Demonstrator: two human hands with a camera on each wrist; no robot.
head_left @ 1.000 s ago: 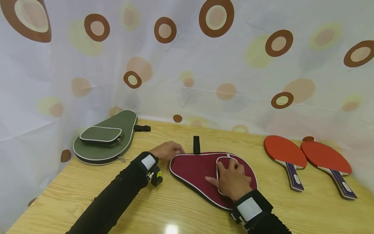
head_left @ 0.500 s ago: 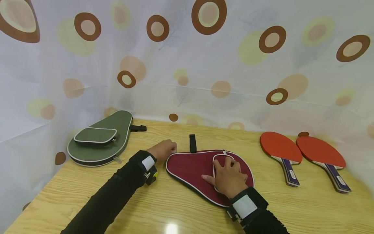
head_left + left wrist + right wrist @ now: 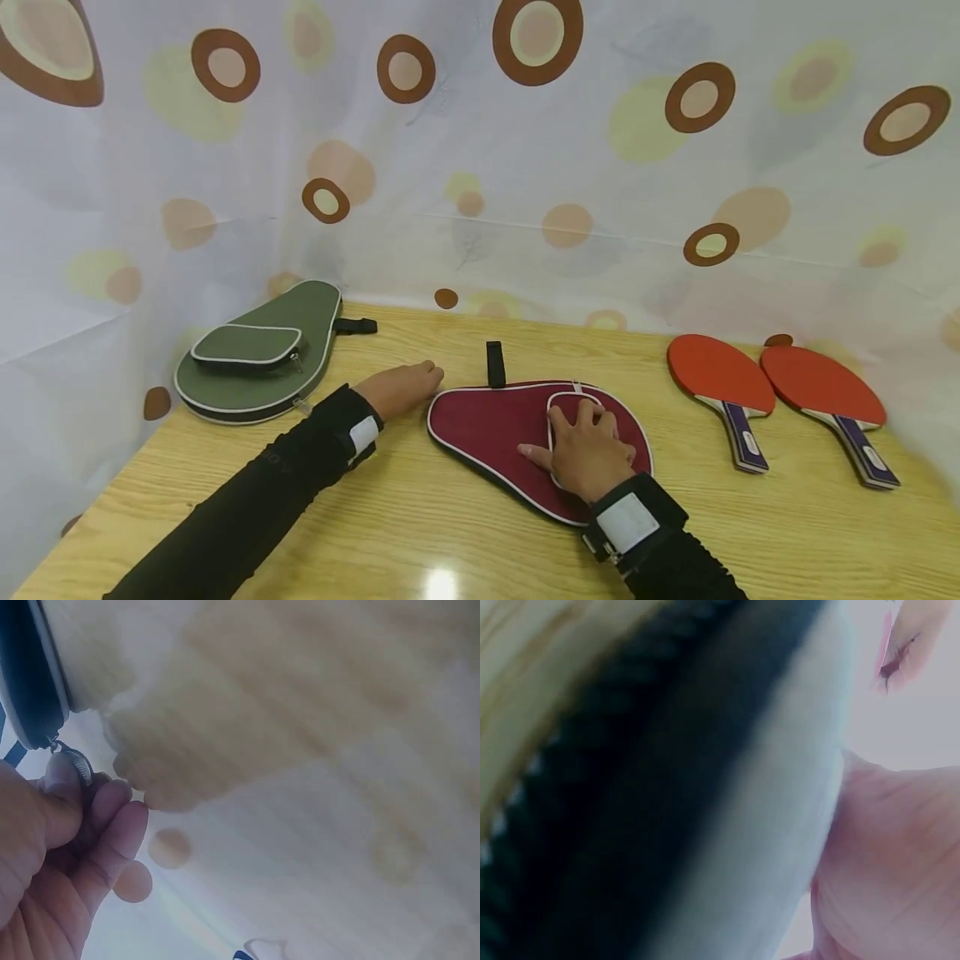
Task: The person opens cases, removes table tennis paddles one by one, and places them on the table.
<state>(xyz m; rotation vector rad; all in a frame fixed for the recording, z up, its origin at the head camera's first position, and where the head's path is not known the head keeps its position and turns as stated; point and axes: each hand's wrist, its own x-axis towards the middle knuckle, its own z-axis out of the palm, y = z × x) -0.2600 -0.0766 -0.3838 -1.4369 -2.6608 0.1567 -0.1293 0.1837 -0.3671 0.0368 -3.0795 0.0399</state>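
A dark red table tennis bat case [image 3: 491, 425] with white piping lies flat on the table, its narrow end to the left. Beside that end, my left hand [image 3: 401, 389] pinches a metal zipper pull [image 3: 78, 766] between thumb and fingers; the left wrist view shows the pull joined to the case's dark zipped side. My right hand [image 3: 592, 454] rests on the case's small front pocket [image 3: 564, 402] with fingers spread and lightly bent. In the right wrist view the zipped edge [image 3: 547, 772] fills the left half, blurred, with my palm to its right.
A green bat case [image 3: 303, 312] with a small pocket lies at the back left. Two red table tennis bats, one nearer [image 3: 716, 375] and one farther right [image 3: 821, 385], lie to the right. A patterned white cloth [image 3: 465, 167] hangs behind the wooden table [image 3: 360, 533].
My left hand has shifted slightly left and its wrist has turned at the case's narrow end. The right hand stays on the pocket. The head view has swung slightly.
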